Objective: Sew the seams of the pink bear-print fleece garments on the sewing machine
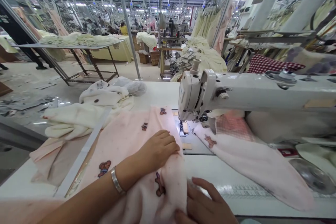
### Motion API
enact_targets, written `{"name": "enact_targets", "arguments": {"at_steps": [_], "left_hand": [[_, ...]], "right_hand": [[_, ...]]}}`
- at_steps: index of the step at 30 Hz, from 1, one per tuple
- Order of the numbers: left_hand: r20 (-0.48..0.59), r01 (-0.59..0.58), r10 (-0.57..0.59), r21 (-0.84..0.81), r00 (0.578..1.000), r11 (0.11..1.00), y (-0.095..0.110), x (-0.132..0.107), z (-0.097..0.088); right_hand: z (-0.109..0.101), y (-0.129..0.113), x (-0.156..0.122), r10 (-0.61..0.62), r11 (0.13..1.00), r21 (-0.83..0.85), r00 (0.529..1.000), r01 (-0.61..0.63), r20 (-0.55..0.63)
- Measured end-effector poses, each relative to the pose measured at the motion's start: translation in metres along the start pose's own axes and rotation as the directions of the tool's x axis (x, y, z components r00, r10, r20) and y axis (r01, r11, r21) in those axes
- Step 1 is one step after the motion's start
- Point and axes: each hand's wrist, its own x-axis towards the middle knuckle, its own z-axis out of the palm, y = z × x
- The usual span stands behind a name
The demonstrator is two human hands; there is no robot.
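Note:
Pale pink fleece fabric (126,143) printed with small brown bears spreads over the white sewing table, left of the sewing machine (194,94). My left hand (160,148), with a silver bangle at the wrist, has its fingers curled on the fabric's right edge. Lower down, my right hand (207,201) holds the same edge; part of it is cut off by the frame's bottom. The lit presser foot (181,127) stands just right of the fabric, apart from it. Another pink bear-print piece (252,161) lies under the machine arm on the right.
Cream fleece pieces (102,94) are heaped at the table's left, near a pale strip (86,150). A printed ruler (246,190) runs along the front right. Behind stand a cloth-covered table (70,46), a metal post (128,24) and large thread cones (301,12).

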Motion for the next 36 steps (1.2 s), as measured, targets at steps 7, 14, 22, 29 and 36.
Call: {"name": "enact_targets", "arguments": {"at_steps": [7,14,22,29,36], "left_hand": [[0.3,0.207,-0.207,0.033,0.931,0.978,0.003,0.019,-0.024],[0.274,0.289,-0.338,0.203,0.9,0.935,0.01,0.029,-0.01],[0.322,0.306,-0.381,0.262,0.866,0.915,0.052,0.014,0.007],[0.237,0.329,-0.347,0.112,0.907,0.938,0.04,-0.012,0.006],[0.208,0.328,-0.333,0.058,0.92,0.943,0.001,0.016,0.01]], "right_hand": [[0.003,0.007,0.002,0.004,1.0,-0.008,1.0,-0.004,0.0],[0.002,0.01,-0.003,0.043,0.997,0.067,0.998,-0.047,0.054],[-0.002,0.015,0.0,0.044,0.994,0.099,0.995,-0.052,0.085],[-0.011,0.042,0.016,-0.01,0.996,0.087,0.973,-0.01,0.229],[-0.004,0.076,0.034,-0.08,0.996,0.056,0.954,0.066,0.29]]}}
